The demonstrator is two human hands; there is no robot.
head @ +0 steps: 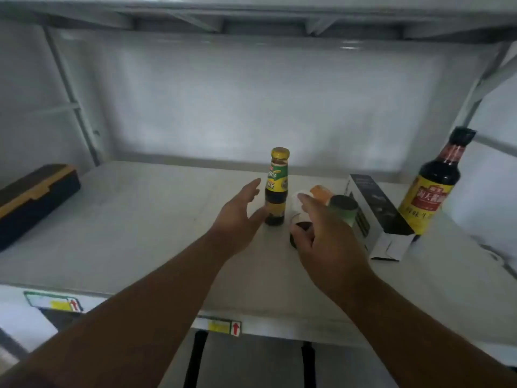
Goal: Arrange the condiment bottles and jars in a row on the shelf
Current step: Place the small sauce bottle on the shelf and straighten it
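Observation:
A small dark bottle (276, 189) with a yellow cap and green label stands upright mid-shelf. My left hand (237, 217) is open just left of it, thumb near its base, apart from it. My right hand (324, 236) reaches over a cluster of small jars: a white jar (297, 203), an orange-lidded jar (321, 193), a green jar with a dark lid (344, 209) and a dark low jar (300, 229) under my fingers. Whether the fingers grip that dark jar is hidden. A tall soy sauce bottle (432, 186) stands at the right.
A white shelf (140, 233) carries everything. A black-and-white carton (377, 217) lies between the jars and the tall bottle. A black case with a yellow stripe (33, 197) rests at the far left. An upper shelf (251, 21) hangs overhead.

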